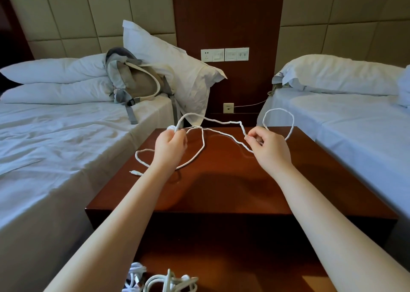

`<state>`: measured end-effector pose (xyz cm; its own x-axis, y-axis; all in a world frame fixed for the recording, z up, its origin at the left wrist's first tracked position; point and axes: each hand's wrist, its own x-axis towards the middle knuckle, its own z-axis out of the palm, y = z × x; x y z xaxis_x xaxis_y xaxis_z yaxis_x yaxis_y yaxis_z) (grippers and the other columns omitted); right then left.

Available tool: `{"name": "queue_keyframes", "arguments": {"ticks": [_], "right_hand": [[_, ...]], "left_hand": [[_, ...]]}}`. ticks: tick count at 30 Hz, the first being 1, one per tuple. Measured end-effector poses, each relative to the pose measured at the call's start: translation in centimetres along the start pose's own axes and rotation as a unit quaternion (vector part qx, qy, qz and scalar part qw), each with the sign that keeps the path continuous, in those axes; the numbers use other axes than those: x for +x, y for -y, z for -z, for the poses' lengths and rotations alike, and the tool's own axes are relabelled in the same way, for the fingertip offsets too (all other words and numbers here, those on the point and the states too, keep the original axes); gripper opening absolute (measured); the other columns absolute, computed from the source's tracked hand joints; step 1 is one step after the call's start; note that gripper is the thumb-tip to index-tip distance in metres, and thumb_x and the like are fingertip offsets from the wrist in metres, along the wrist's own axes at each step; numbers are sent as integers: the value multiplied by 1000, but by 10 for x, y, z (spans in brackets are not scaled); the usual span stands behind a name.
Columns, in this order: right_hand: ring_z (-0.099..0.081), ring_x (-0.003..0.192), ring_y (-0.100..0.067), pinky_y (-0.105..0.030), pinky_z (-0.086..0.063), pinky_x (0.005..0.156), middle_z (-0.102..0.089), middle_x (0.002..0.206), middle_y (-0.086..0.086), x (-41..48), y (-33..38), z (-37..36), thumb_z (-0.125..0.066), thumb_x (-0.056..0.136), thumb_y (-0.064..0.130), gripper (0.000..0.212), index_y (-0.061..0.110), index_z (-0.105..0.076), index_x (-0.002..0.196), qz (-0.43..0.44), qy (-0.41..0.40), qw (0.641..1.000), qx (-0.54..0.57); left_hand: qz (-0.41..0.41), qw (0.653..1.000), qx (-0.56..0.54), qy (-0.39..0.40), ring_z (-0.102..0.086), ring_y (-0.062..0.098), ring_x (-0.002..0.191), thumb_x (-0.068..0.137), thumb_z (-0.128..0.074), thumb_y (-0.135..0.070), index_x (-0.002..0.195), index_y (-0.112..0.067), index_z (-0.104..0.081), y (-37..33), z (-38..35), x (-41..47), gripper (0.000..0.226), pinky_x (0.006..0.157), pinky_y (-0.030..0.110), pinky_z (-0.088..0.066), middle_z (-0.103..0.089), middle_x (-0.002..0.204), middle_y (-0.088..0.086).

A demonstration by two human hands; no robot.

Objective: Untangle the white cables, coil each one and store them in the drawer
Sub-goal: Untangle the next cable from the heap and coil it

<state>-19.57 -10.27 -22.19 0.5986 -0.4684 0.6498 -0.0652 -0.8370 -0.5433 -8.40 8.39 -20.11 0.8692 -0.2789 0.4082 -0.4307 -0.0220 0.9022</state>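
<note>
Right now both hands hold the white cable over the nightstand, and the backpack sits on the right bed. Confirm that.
Wrong on one point: the head view shows the backpack on the left bed, not the right one. The rest stands: the left hand and the right hand both hold the white cable over the nightstand.

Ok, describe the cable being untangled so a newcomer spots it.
Start at the glossy red-brown wooden nightstand between two beds. The thin white cable spans its far half, gripped by left hand and right hand. Unlike the bundled white cables nearest the camera, it forms open loops.
</note>
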Motion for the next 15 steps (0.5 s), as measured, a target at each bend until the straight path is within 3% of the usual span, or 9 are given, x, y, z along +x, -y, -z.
{"name": "queue_keyframes", "arguments": {"ticks": [3, 5, 6, 8, 11, 15], "right_hand": [[-59, 72, -13, -30, -50, 62, -62, 74, 7, -2, 1, -1, -54, 95, 24, 14, 17, -65, 91, 9, -3, 999, -49], [-58, 76, -15, -29, -48, 61, -64, 79, 5, -1, 1, -1, -52, 95, 24, 16, 17, -66, 91, 11, 1, 998, -69], [-57, 77, -15, -28, -45, 60, -64, 82, 4, -1, 2, -1, -51, 96, 24, 17, 18, -66, 91, 16, 12, 997, -80], [-56, 81, -15, -30, -45, 64, -62, 86, 5, -2, 2, -3, -51, 96, 26, 18, 20, -67, 91, 31, 72, 991, -107], [-57, 90, -13, -34, -48, 76, -65, 92, 7, -3, 4, -6, -53, 94, 28, 17, 24, -69, 92, 43, 229, 966, -113], [-59, 97, -8, -35, -50, 88, -69, 99, 10, -3, 8, -5, -57, 92, 29, 16, 28, -72, 95, 33, 289, 954, -69]], "left_hand": [[50, 988, -56, 137, -34, 11, 35, 92, -39, -19, 54, -6, -44, 1, -1, 3, 41, 37, 18, -30, -37, 41, 4], [98, 943, -167, 269, -33, 11, 30, 95, -28, -26, 46, -11, -49, -1, -1, 2, 55, 36, 16, -28, -36, 35, 1], [114, 923, -218, 295, -31, 11, 30, 96, -24, -26, 43, -12, -48, -4, -1, 0, 60, 36, 16, -27, -33, 35, 0], [117, 894, -313, 297, -28, 11, 33, 96, -22, -25, 43, -12, -46, -13, 0, -6, 59, 39, 19, -29, -30, 37, 0], [109, 834, -467, 274, -33, 10, 41, 82, -33, -26, 51, -11, -51, -30, 4, -8, 38, 48, 22, -34, -35, 44, -1], [78, 786, -605, 99, -40, 11, 48, 76, -36, -14, 64, -12, -41, -41, 20, 7, 12, 61, 23, -33, -40, 54, -1]]}}
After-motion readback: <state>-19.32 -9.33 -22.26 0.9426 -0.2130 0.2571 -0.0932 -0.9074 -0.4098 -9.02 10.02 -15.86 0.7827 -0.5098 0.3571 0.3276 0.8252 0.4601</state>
